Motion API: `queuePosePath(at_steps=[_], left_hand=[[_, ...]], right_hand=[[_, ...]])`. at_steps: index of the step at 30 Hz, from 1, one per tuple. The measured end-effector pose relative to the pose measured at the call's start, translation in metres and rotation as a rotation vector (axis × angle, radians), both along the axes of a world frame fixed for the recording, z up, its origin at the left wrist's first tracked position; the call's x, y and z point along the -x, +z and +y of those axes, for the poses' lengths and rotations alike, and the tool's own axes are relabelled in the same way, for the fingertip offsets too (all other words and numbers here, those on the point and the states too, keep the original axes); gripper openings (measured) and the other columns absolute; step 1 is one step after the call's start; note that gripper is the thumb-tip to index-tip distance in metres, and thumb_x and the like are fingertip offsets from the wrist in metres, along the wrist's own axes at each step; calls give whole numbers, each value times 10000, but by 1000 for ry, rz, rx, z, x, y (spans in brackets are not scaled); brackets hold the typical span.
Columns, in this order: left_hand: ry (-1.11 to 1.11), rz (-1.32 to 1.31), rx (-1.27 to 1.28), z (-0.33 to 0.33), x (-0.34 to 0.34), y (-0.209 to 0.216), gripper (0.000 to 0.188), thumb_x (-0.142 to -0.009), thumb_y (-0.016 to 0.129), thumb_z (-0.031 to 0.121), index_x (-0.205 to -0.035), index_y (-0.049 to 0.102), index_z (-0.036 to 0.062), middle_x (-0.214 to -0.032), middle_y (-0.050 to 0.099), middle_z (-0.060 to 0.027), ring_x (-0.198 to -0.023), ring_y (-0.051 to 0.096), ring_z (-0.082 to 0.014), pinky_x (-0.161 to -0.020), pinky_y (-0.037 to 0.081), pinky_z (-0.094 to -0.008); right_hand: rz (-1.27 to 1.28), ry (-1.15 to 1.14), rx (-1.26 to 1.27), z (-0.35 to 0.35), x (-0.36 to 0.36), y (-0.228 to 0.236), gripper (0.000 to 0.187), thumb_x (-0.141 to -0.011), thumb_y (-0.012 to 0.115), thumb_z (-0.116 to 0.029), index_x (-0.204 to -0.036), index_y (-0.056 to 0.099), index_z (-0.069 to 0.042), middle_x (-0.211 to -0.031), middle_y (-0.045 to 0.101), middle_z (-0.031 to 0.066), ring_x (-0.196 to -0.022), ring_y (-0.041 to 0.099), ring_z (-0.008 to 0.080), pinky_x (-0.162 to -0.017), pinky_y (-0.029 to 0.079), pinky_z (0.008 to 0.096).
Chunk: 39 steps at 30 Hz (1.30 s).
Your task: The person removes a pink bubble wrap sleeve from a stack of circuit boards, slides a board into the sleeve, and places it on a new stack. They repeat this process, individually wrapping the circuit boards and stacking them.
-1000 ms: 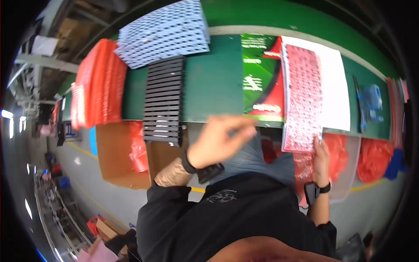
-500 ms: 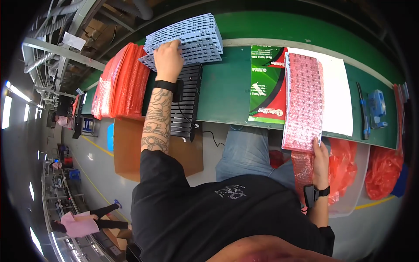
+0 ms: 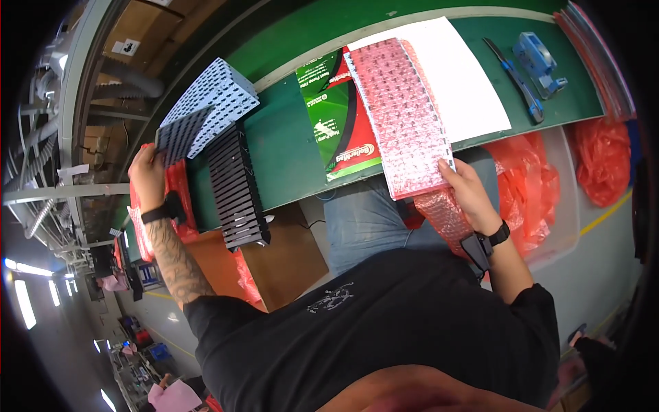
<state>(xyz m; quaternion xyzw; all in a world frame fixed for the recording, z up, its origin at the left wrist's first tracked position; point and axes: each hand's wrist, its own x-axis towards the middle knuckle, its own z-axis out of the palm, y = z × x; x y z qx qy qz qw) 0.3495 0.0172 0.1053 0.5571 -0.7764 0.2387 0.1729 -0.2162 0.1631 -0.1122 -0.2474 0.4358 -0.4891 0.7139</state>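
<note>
My left hand [image 3: 148, 176] is closed on the near corner of a thin dark sheet with rows of marks [image 3: 184, 134]. That sheet slants out from a stack of light-blue sheets with black marks [image 3: 218, 96] at the bench's left. My right hand [image 3: 469, 193] grips the lower corner of a long flat panel in pinkish bubble wrap [image 3: 405, 117], thumb on top. The panel's near end juts past the bench edge, with a loose wrap tail [image 3: 445, 218] hanging below. Under it lie a green and red printed sheet [image 3: 336, 130] and a white sheet [image 3: 467, 82].
A black slatted rack [image 3: 237, 189] stands beside the stack, near red bubble-wrap bags [image 3: 177, 196]. At right on the green bench [image 3: 274, 137] are a blue-handled knife [image 3: 523, 89] and a blue tape dispenser [image 3: 539, 58]. Below sits a clear bin of red plastic [image 3: 528, 199].
My left hand has moved left and nearer, drawing a dark sheet from the stack. My right hand still holds the wrapped panel. The whole view has turned.
</note>
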Motion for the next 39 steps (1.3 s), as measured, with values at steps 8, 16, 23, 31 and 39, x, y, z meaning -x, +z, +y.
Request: queuePosePath(at_steps=[8, 16, 23, 31, 39], left_hand=[[-333, -55, 155, 79, 198, 63, 289, -707, 617, -150, -939, 724, -15, -880, 690, -140, -810, 688, -287, -715, 547, -346], [-1087, -37, 222, 16, 310, -56, 211, -739, 691, 50, -940, 713, -9, -904, 701, -113, -861, 713, -293, -689, 600, -355], [-1055, 96, 240, -1, 338, -133, 234, -727, 679, 50, -952, 716, -1, -909, 696, -121, -902, 707, -311, -762, 609, -398], [-883, 85, 43, 18, 328, -148, 297, -716, 706, -15, -1011, 714, 20, -997, 714, -121, -973, 715, -316, -829, 597, -412], [-475, 71, -364, 28, 321, -159, 367, -761, 667, -46, -1125, 683, 4, -1115, 698, -160, -981, 698, -342, -867, 573, -396]], right_hand=[[49, 35, -15, -2, 5, -1, 398, -1045, 561, -259, -1298, 563, 48, -1179, 682, 90, -1019, 664, 124, -885, 529, 274], [-145, 10, -8, 3, 9, 9, 483, -1069, 480, -376, -1293, 586, 39, -1205, 676, 80, -1077, 644, 141, -973, 490, 306], [-291, -8, 110, 11, 15, -17, 423, -1068, 491, -307, -1295, 595, 35, -1270, 657, 107, -1150, 629, 183, -1001, 483, 322], [-308, -18, 120, 14, 18, -17, 379, -1041, 522, -209, -1327, 578, 34, -1277, 655, 101, -1172, 617, 168, -1027, 462, 312], [-309, 72, 158, 17, 17, -14, 449, -989, 635, -176, -1366, 516, 37, -1285, 640, 109, -1183, 610, 161, -1028, 465, 300]])
